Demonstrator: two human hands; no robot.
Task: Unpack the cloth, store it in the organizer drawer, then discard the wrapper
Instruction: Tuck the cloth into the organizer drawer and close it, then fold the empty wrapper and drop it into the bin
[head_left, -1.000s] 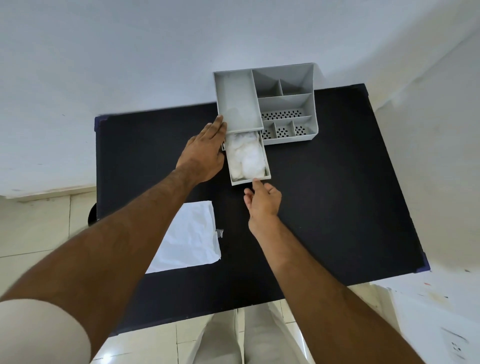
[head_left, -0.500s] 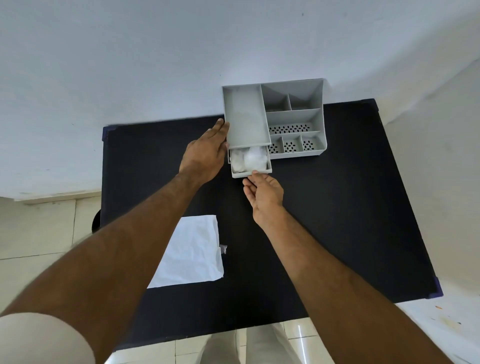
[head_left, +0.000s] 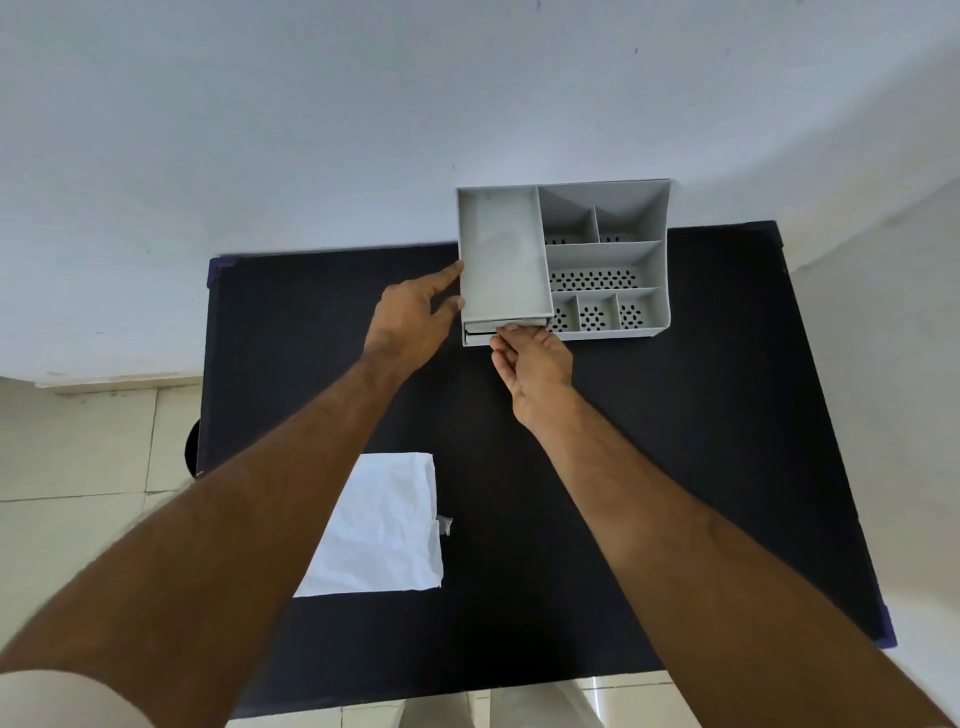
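Drawer (head_left: 480, 336) front nearly flush; wrapper (head_left: 387, 530) lies near table (head_left: 727, 415) edge.

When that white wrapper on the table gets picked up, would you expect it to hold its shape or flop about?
The wrapper will probably flop: it lies flat and creased on the black table, like thin empty film or paper. It likely weighs very little, so a draught or quick grab might shift it. One corner shows a small loose tab, which may offer an easy pinch point.
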